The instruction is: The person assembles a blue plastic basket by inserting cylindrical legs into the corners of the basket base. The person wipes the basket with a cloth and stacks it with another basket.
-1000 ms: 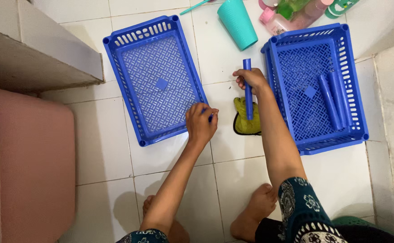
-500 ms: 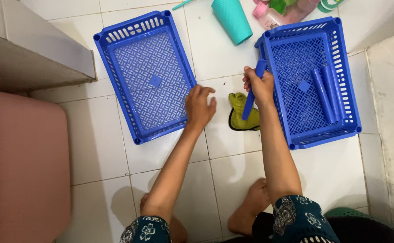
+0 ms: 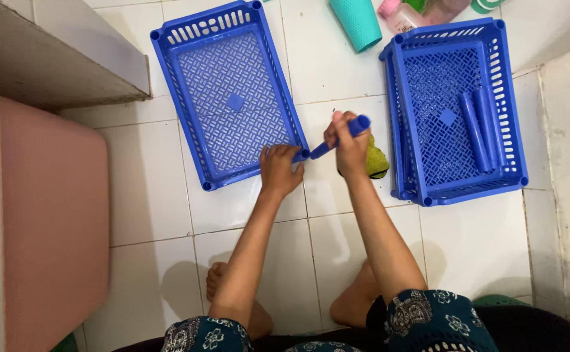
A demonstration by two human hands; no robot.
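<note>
Pink bottles [image 3: 405, 14] w/ green caps at top edge.

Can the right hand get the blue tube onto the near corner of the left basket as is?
Probably yes: right hand angles the blue tube toward the left basket corner; left hand rests beside it, not blocking.
</note>
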